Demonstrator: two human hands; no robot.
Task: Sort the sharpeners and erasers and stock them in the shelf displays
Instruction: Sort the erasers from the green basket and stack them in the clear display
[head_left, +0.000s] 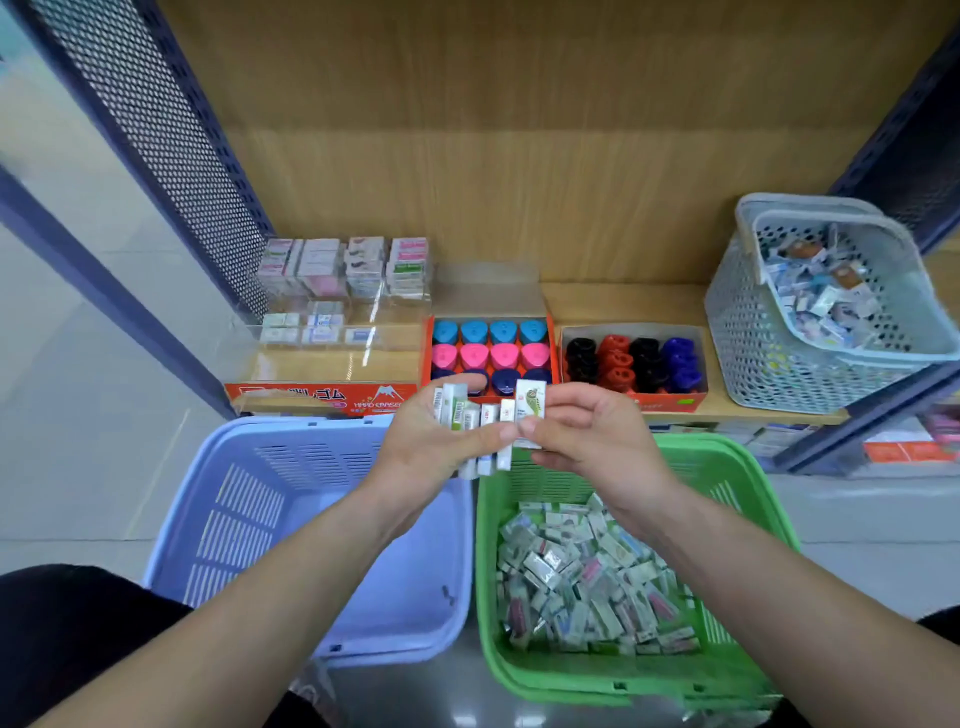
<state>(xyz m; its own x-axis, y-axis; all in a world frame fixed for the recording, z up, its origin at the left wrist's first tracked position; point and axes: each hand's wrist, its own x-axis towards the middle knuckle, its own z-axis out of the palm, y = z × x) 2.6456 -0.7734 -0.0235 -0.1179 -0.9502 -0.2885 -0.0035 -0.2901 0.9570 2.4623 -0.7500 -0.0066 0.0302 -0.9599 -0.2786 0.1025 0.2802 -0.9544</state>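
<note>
Now left hand (431, 441) holds five erasers (460, 415); right hand (587, 436) pinches one.

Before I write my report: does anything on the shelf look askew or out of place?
At the right end of the shelf, a grey basket seems to hold a second basket that sits tilted inside it, full of small packets. The sharpener boxes look tidy.
</note>
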